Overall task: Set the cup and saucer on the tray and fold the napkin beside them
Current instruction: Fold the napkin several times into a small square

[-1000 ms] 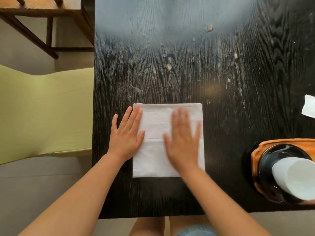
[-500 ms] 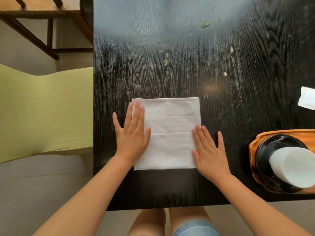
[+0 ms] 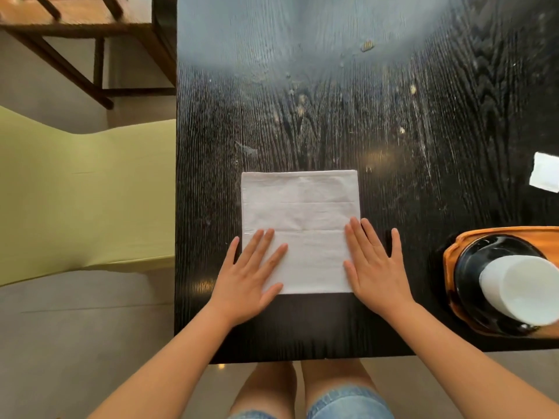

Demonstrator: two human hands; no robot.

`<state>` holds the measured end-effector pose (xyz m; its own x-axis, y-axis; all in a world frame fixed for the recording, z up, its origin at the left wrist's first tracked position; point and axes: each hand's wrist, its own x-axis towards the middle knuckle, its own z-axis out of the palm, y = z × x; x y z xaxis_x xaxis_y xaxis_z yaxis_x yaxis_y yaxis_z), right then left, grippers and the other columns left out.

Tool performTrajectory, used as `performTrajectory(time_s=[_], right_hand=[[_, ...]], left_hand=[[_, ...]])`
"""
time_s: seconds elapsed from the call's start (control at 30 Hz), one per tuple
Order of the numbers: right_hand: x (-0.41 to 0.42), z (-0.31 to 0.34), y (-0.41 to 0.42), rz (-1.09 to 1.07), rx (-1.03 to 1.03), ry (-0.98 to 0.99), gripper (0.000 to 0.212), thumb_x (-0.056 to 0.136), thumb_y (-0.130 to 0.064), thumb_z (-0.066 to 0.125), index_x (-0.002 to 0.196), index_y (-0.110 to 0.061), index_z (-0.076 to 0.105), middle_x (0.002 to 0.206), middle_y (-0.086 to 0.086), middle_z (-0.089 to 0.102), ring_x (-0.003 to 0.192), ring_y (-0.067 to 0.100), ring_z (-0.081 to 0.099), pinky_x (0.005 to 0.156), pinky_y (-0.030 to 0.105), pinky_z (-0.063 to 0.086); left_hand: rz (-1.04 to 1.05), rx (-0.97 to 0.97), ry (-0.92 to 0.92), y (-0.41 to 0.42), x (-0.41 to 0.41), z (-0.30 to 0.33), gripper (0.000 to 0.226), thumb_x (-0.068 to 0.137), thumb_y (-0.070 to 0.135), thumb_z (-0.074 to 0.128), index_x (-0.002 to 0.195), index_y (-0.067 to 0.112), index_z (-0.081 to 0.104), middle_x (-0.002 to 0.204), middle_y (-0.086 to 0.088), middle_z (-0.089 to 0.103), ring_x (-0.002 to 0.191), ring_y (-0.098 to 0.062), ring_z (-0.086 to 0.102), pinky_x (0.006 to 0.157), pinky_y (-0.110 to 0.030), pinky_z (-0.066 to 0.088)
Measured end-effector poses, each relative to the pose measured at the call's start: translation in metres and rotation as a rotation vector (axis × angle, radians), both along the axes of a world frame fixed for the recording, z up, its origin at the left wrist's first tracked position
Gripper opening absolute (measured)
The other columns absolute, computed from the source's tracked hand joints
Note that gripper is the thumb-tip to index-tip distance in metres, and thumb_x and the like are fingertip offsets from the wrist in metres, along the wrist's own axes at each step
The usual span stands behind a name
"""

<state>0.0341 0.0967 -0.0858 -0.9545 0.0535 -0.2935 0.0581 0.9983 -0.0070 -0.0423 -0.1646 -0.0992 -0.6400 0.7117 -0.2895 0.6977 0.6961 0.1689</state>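
Dark bench (image 3: 393, 116), near edge: both hands have slid apart to the napkin's (image 3: 299, 213) sides, fingers spread flat, smoothing before folding.

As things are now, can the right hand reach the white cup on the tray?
Probably yes. The right hand lies flat at the napkin's right edge, and only bare table separates it from the white cup on its saucer.
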Motion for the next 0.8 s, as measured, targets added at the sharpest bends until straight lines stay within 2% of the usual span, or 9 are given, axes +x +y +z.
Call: performTrajectory(time_s=[0.1,0.2,0.3,0.4,0.47,0.6,0.8], right_hand=[[0.004,0.004,0.005,0.059,0.007,-0.037,0.061,0.095,-0.048,0.006,0.148,-0.018,0.007,0.158,0.001,-0.006,0.144,0.018,-0.003,0.113,0.056,0.0],[0.017,0.009,0.017,0.19,0.006,-0.056,0.067,0.092,-0.058,0.014,0.148,-0.02,0.016,0.157,0.007,0.011,0.144,0.021,0.004,0.113,0.057,0.006],[0.024,0.014,0.025,0.283,0.013,-0.039,0.075,0.085,-0.063,0.031,0.146,-0.019,0.025,0.154,0.012,0.021,0.144,0.025,0.009,0.112,0.058,0.011],[0.022,0.017,0.027,0.327,0.003,0.012,0.071,0.084,-0.059,0.038,0.141,-0.015,0.035,0.149,0.015,0.032,0.141,0.028,0.019,0.11,0.057,0.019],[0.023,0.017,0.025,0.383,-0.018,0.072,0.062,0.085,-0.052,0.045,0.133,-0.012,0.046,0.141,0.017,0.045,0.136,0.03,0.03,0.107,0.055,0.025],[0.023,0.02,0.019,0.419,-0.043,0.168,0.043,0.073,-0.034,0.07,0.109,-0.012,0.06,0.125,0.017,0.059,0.123,0.034,0.051,0.102,0.054,0.037],[0.019,0.026,0.011,0.342,-0.079,0.113,0.048,0.056,-0.023,0.078,0.099,-0.011,0.06,0.121,0.018,0.06,0.119,0.036,0.053,0.1,0.055,0.039]], left_hand=[[0.011,-0.018,-0.057,0.001,-0.001,0.008,0.08,0.081,0.064,0.036,0.148,0.028,0.013,0.158,-0.004,0.005,0.144,-0.022,0.005,0.113,-0.051,0.005],[-0.03,-0.006,-0.057,-0.002,-0.005,0.018,0.088,0.075,0.067,0.042,0.148,0.027,0.014,0.157,-0.007,0.008,0.144,-0.022,0.003,0.111,-0.054,0.006],[-0.101,-0.007,-0.002,-0.008,-0.013,0.028,0.08,0.073,0.06,0.046,0.141,0.02,0.033,0.152,-0.011,0.028,0.14,-0.026,0.023,0.109,-0.055,0.014],[-0.175,0.0,0.063,-0.009,-0.014,0.032,0.069,0.066,0.045,0.066,0.126,0.013,0.052,0.139,-0.015,0.049,0.129,-0.032,0.044,0.106,-0.057,0.031],[-0.21,-0.001,0.097,-0.01,-0.011,0.032,0.066,0.057,0.032,0.075,0.116,0.011,0.059,0.132,-0.017,0.055,0.123,-0.035,0.051,0.099,-0.059,0.037],[-0.196,0.029,0.126,-0.013,-0.006,0.029,0.062,0.056,0.008,0.073,0.114,0.01,0.052,0.132,-0.019,0.054,0.122,-0.036,0.051,0.098,-0.058,0.038],[-0.125,0.209,0.072,-0.024,-0.011,0.026,0.054,0.057,0.007,0.08,0.103,0.011,0.05,0.119,-0.01,0.066,0.115,-0.026,0.059,0.098,-0.046,0.044]])
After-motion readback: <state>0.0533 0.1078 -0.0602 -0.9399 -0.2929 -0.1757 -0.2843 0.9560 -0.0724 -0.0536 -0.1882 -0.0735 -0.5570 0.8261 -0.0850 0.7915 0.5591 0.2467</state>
